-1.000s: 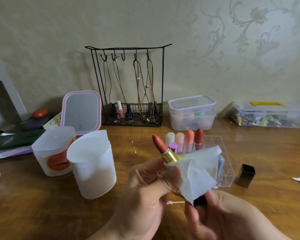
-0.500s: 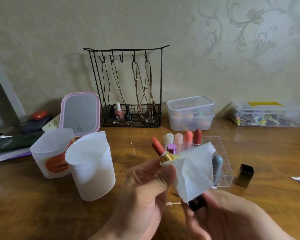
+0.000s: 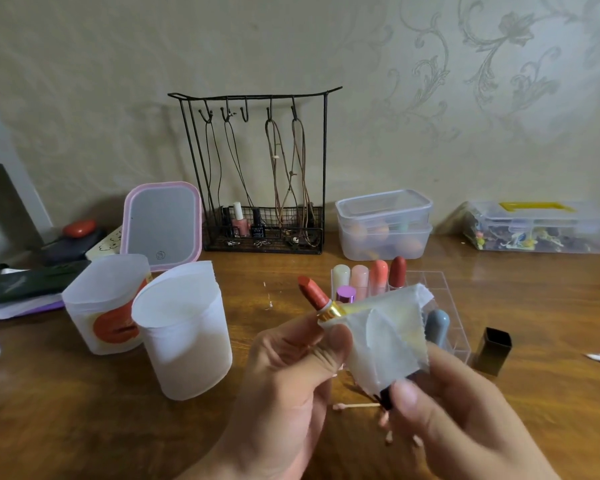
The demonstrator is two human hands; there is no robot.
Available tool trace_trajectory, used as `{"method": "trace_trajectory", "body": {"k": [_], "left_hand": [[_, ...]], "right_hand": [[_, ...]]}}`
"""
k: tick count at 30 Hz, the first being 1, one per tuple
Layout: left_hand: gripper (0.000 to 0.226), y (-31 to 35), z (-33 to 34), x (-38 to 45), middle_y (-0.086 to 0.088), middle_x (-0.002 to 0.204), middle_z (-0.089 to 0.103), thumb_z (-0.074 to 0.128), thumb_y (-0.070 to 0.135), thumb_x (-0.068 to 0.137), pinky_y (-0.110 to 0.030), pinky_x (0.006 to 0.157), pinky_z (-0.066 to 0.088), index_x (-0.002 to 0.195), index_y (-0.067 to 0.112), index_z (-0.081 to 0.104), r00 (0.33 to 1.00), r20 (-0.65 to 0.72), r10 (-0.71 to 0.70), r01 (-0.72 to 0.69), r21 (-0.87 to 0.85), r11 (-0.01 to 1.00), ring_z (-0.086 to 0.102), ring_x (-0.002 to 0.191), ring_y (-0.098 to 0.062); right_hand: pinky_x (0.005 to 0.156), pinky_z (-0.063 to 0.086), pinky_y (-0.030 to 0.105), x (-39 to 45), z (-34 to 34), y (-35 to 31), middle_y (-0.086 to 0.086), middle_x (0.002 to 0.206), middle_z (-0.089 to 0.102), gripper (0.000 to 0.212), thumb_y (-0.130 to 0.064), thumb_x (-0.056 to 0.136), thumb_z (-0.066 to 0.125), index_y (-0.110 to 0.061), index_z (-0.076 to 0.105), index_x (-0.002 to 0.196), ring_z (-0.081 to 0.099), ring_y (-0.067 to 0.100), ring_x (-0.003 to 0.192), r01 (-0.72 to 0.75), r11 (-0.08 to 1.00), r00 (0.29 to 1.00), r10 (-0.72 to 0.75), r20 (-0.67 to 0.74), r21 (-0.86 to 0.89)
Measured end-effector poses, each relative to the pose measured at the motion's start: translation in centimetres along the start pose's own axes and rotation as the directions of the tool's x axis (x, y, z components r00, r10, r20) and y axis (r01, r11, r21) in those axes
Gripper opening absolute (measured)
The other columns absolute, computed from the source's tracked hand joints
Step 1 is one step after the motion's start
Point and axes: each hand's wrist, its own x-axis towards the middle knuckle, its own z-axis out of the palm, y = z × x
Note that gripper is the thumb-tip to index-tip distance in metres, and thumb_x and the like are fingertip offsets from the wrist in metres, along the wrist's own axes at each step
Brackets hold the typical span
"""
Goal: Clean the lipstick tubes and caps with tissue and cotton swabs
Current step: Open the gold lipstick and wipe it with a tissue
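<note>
At lower centre of the frame, above the counter [image 3: 84, 427], the left hand [image 3: 284, 375] pinches the tissue [image 3: 385, 341] around the uncapped lipstick tube [image 3: 321, 301] while the right hand [image 3: 465, 410] grips its dark base, evidently mid-wipe of the barrel; turning the tube within the tissue probably comes next.

Glossy wooden table [image 3: 84, 410]; shiny gold collar [image 3: 331, 311]

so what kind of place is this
Probably a home dressing table: a pink-framed mirror, a wire jewellery stand hung with necklaces, and a clear organiser of lipsticks on a wooden top by a wallpapered wall.
</note>
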Motion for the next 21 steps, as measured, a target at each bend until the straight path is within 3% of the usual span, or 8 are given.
{"method": "trace_trajectory", "body": {"k": [2, 5, 6, 10, 12, 14, 18, 21], "left_hand": [[0.045, -0.1, 0.1, 0.0, -0.019, 0.118, 0.067, 0.080, 0.030, 0.074, -0.032, 0.092, 0.051, 0.108, 0.002, 0.071, 1.000, -0.004, 0.006, -0.006, 0.021, 1.000, 0.061, 0.115, -0.033], [0.042, 0.0, 0.2, 0.0, -0.017, 0.115, 0.069, 0.081, 0.029, 0.073, -0.028, 0.087, 0.052, 0.105, 0.004, 0.073, 1.000, -0.010, 0.008, -0.008, 0.006, 1.000, 0.064, 0.110, -0.029], [0.041, 0.0, 0.2, -0.1, -0.016, 0.111, 0.070, 0.081, 0.031, 0.072, -0.027, 0.081, 0.055, 0.103, 0.005, 0.074, 1.000, -0.002, 0.003, -0.003, 0.018, 1.000, 0.067, 0.104, -0.027], [0.039, 0.0, 0.3, -0.1, -0.011, 0.104, 0.074, 0.083, 0.035, 0.068, -0.025, 0.074, 0.057, 0.097, 0.011, 0.077, 1.000, -0.013, -0.018, 0.018, 0.060, 0.998, 0.070, 0.097, -0.023], [0.047, -0.1, -0.1, 0.0, -0.016, 0.109, 0.071, 0.084, 0.035, 0.066, -0.026, 0.081, 0.054, 0.101, 0.005, 0.075, 0.998, -0.069, -0.017, 0.019, 0.042, 0.999, 0.067, 0.106, -0.027], [0.052, -0.1, -0.3, 0.1, -0.019, 0.115, 0.068, 0.084, 0.034, 0.067, -0.028, 0.082, 0.054, 0.106, 0.002, 0.073, 0.995, -0.096, -0.029, 0.033, 0.031, 0.999, 0.064, 0.110, -0.030], [0.050, -0.3, -0.1, 0.0, -0.018, 0.115, 0.068, 0.084, 0.034, 0.067, -0.026, 0.083, 0.053, 0.105, 0.004, 0.073, 0.995, -0.092, -0.030, 0.034, 0.040, 0.999, 0.064, 0.110, -0.030], [0.050, -0.2, 0.2, 0.0, -0.017, 0.113, 0.070, 0.087, 0.033, 0.062, -0.025, 0.081, 0.054, 0.102, 0.006, 0.075, 0.995, -0.084, -0.045, 0.047, 0.017, 0.999, 0.066, 0.108, -0.028]], "right_hand": [[0.054, 0.050, 0.026, 0.0, 0.7, -1.0, 0.000, 0.074, 0.072, 0.069, -0.088, 0.047, 0.068, -0.048, 0.069, 0.103, 0.065, 0.023, 0.061, 0.064, 0.933, 0.994, -0.093, -0.065, -0.353], [0.051, 0.046, 0.015, 0.2, -0.4, -1.9, -0.001, 0.065, 0.070, 0.037, -0.055, 0.061, 0.083, -0.029, 0.079, 0.087, 0.062, 0.008, 0.053, -0.120, 0.993, 0.993, 0.120, 0.009, 0.004], [0.053, 0.046, 0.015, -0.6, -0.4, -2.3, -0.003, 0.067, 0.069, 0.026, -0.046, 0.070, 0.082, -0.024, 0.079, 0.085, 0.062, 0.006, 0.055, -0.201, 0.968, 0.966, 0.171, 0.193, 0.150], [0.060, 0.041, 0.024, 0.6, 0.1, -0.6, 0.010, 0.071, 0.066, 0.053, -0.052, 0.058, 0.090, -0.012, 0.075, 0.091, 0.058, 0.018, 0.058, -0.321, 0.873, 0.931, 0.221, 0.290, 0.366], [0.053, 0.040, 0.020, 0.9, -0.1, -0.5, 0.013, 0.069, 0.062, 0.067, -0.065, 0.040, 0.089, -0.021, 0.067, 0.085, 0.055, 0.014, 0.052, -0.038, 0.996, 0.993, 0.047, -0.107, 0.085], [0.041, 0.035, 0.007, 0.9, -0.3, -0.8, 0.007, 0.061, 0.053, 0.050, -0.049, 0.062, 0.086, -0.013, 0.051, 0.063, 0.046, 0.002, 0.035, 0.166, 0.941, 0.918, -0.257, -0.301, -0.296], [0.045, 0.029, 0.002, 0.7, -0.1, -0.7, -0.022, 0.069, 0.049, 0.023, -0.062, 0.071, 0.065, -0.041, 0.059, 0.076, 0.047, -0.002, 0.047, 0.190, 0.505, 0.843, -0.524, -0.125, -0.842], [0.047, 0.030, 0.000, 0.1, -0.1, -0.3, -0.026, 0.062, 0.049, 0.033, -0.076, 0.067, 0.059, -0.044, 0.064, 0.075, 0.047, -0.003, 0.047, 0.201, 0.593, 0.880, -0.459, -0.123, -0.780]]}}
